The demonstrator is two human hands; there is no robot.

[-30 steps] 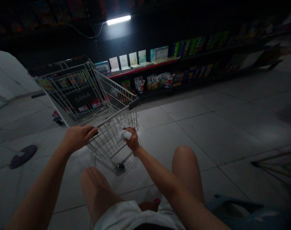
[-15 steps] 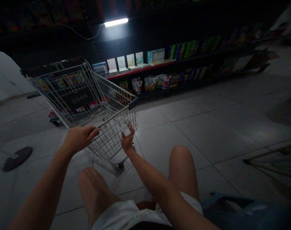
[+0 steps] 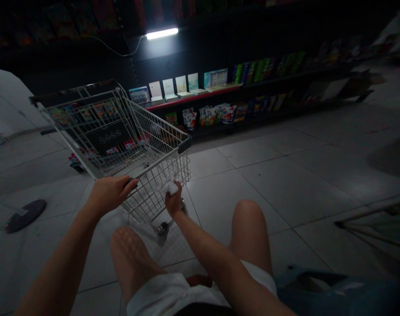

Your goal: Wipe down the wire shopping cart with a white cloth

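A metal shopping cart (image 3: 130, 158) of grey wire stands in front of me, tilted in the view. My left hand (image 3: 109, 192) is closed over the near corner of its top rim. My right hand (image 3: 174, 199) grips a crumpled white wipe (image 3: 169, 186), which looks like tissue or thin cloth. That wipe is against or just in front of the cart's near wire side; whether it touches the wires I cannot tell. Below the basket a caster wheel (image 3: 162, 228) shows near my right wrist.
Behind the cart runs a dark shelf with upright books (image 3: 169, 89) and several snack bags (image 3: 216, 114) lower down. A lit tube lamp (image 3: 162, 33) hangs above. A round dark base (image 3: 26, 215) stands on the left floor. Blue material (image 3: 334, 287) lies at lower right.
My right hand has moved slightly down with the white wipe. The caster wheel has swivelled. My left hand keeps its hold on the cart rim.
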